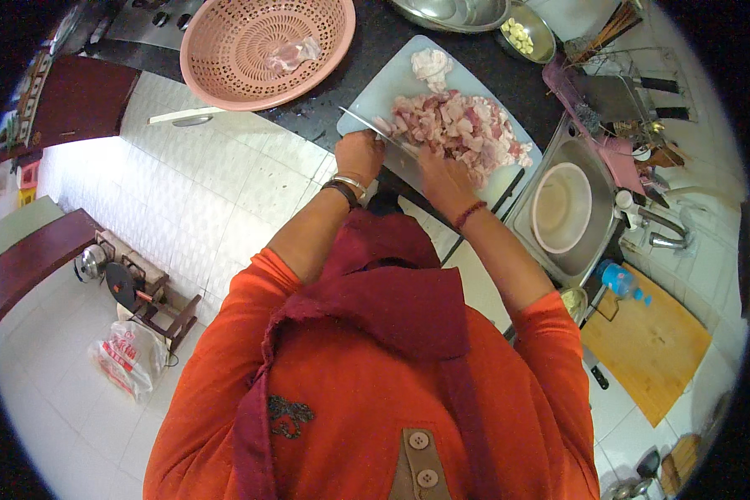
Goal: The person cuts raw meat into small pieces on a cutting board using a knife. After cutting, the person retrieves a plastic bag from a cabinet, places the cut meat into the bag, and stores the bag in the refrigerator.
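Observation:
A white cutting board [365, 103] lies on the dark countertop before me, with a heap of chopped raw meat [459, 128] on it. A pale lump of fat or skin [431, 67] sits at the board's far end. My right hand [447, 178] is closed around the handle end of a kitchen knife [369, 120], beside the heap's near edge. Its blade slants up and left across the board. My left hand [357, 157] is at the board's near left edge, close against the blade. Its fingers are curled and partly hidden, so what they hold does not show.
A pink plastic colander [212, 81] with a piece of raw meat [294, 55] overhangs the counter edge. Metal bowls stand behind, one with peeled garlic cloves [517, 37]. At right are a steel sink [584, 262] with a white basin [562, 244], a wooden board [656, 344] and a plastic bottle [619, 279].

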{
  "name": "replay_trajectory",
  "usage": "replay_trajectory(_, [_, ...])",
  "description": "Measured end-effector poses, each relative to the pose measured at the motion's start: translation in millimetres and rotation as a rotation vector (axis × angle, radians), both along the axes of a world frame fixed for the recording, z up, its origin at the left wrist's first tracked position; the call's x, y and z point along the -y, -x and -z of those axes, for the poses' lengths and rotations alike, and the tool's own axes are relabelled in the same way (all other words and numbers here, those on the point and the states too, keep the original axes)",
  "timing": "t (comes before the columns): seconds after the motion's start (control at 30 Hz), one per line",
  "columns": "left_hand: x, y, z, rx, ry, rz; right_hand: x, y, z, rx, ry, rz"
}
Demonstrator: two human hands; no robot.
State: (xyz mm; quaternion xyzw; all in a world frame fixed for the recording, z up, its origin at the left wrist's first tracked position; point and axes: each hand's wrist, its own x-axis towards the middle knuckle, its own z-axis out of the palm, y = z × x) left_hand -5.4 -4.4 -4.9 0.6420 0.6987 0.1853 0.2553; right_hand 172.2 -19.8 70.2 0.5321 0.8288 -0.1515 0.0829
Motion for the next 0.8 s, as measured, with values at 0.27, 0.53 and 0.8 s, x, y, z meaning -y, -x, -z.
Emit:
replay_trajectory(0.27, [5, 5, 14, 0.014, -0.063, 0.023, -34, 29, 5, -0.077, -0.021, 0.031])
replay_trajectory(0.53, [15, -2, 11, 0.056, -0.03, 0.032, 3, -15, 2, 0.014, -0.007, 0.022])
replay_trajectory(0.8, [47, 7, 21, 0.108, 0.008, 0.05, -60, 19, 13, -0.078, -0.045, 0.107])
